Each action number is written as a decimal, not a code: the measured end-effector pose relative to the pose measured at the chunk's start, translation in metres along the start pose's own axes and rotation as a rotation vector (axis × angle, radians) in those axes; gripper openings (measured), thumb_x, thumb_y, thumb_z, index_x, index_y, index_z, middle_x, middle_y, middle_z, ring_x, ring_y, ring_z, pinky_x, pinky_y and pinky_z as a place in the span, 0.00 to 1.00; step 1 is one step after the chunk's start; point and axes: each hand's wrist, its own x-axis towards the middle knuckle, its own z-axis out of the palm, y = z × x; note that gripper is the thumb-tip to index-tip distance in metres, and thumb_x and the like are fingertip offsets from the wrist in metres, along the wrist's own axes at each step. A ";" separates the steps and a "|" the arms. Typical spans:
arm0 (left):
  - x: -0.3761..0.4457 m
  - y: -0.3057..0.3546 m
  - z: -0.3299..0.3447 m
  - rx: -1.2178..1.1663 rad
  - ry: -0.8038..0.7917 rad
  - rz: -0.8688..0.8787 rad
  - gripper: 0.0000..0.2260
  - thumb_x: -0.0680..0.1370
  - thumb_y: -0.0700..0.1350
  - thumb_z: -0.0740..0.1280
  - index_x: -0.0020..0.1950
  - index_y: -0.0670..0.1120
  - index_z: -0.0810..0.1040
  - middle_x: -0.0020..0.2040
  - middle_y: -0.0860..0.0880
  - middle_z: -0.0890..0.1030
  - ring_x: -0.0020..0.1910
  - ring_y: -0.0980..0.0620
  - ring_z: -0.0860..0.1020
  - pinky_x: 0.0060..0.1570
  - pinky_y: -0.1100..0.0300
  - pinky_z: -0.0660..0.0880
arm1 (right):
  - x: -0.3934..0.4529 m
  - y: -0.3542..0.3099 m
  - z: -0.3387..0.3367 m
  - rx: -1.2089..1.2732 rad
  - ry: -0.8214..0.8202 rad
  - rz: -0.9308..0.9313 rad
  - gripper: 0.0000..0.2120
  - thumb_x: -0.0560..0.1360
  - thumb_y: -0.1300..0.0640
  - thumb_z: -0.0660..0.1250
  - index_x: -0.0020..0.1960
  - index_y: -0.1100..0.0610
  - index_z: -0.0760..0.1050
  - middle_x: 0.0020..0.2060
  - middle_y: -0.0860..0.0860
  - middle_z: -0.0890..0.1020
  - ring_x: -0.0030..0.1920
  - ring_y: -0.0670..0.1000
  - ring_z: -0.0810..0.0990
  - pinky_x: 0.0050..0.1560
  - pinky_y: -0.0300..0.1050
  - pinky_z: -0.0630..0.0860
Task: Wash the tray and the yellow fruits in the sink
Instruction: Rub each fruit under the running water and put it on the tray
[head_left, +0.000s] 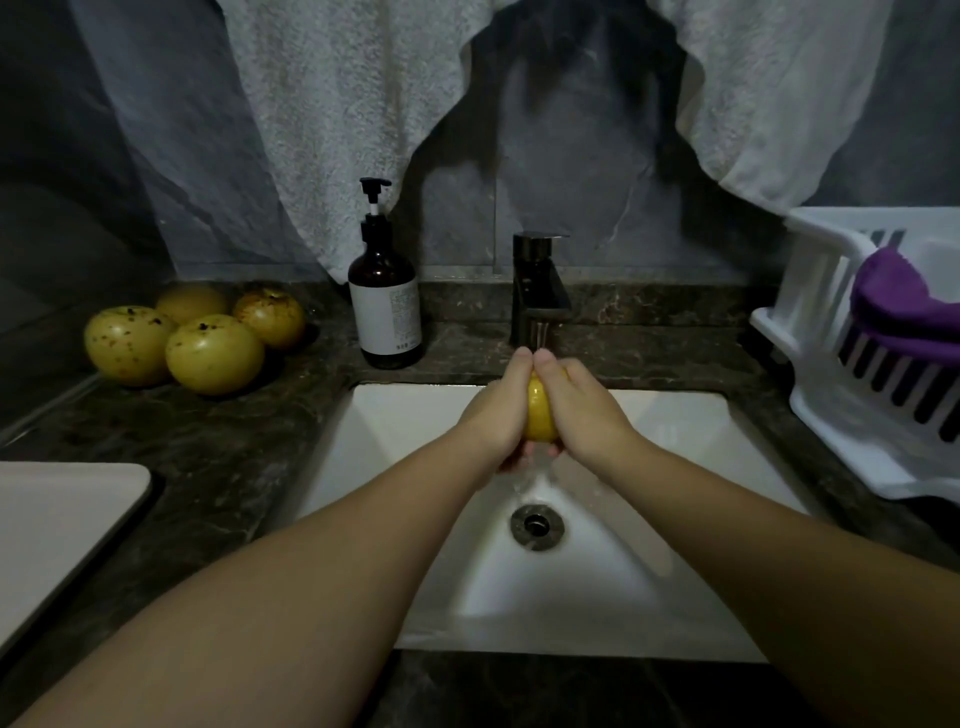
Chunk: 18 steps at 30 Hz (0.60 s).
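Note:
Both hands cup one yellow fruit (539, 413) over the white sink (395, 441), under water running from the black tap (540, 291). My left hand (501, 410) wraps its left side and my right hand (576, 410) its right side, fingertips meeting on top. Most of the fruit is hidden between the palms. Several more yellow spotted fruits (192, 338) lie on the dark counter at the back left. A pale tray (57, 525) sits at the left edge of the counter.
A brown pump bottle (385, 306) stands left of the tap. A white dish rack (872, 364) holding a purple cloth (904, 306) stands on the right. Towels (322, 130) hang over the back wall. Water runs into the drain (536, 525).

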 end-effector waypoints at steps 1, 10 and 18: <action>0.002 -0.001 0.000 0.064 0.047 0.059 0.32 0.78 0.74 0.53 0.58 0.49 0.78 0.46 0.44 0.84 0.39 0.49 0.80 0.44 0.55 0.78 | -0.002 -0.001 -0.001 0.082 -0.074 0.105 0.31 0.78 0.26 0.50 0.62 0.49 0.73 0.46 0.56 0.83 0.38 0.53 0.83 0.33 0.45 0.77; 0.002 0.001 0.002 0.097 0.078 0.115 0.28 0.81 0.72 0.54 0.63 0.51 0.75 0.51 0.45 0.83 0.44 0.47 0.82 0.45 0.53 0.80 | -0.003 -0.001 -0.003 0.186 -0.098 0.201 0.31 0.77 0.26 0.51 0.59 0.50 0.74 0.38 0.58 0.85 0.30 0.52 0.81 0.24 0.38 0.69; 0.004 -0.003 0.005 0.090 0.026 0.032 0.32 0.82 0.70 0.51 0.69 0.45 0.73 0.50 0.41 0.83 0.41 0.44 0.81 0.43 0.52 0.78 | -0.001 0.000 -0.005 0.148 -0.135 0.200 0.28 0.79 0.29 0.51 0.62 0.49 0.73 0.37 0.56 0.81 0.29 0.51 0.77 0.27 0.40 0.70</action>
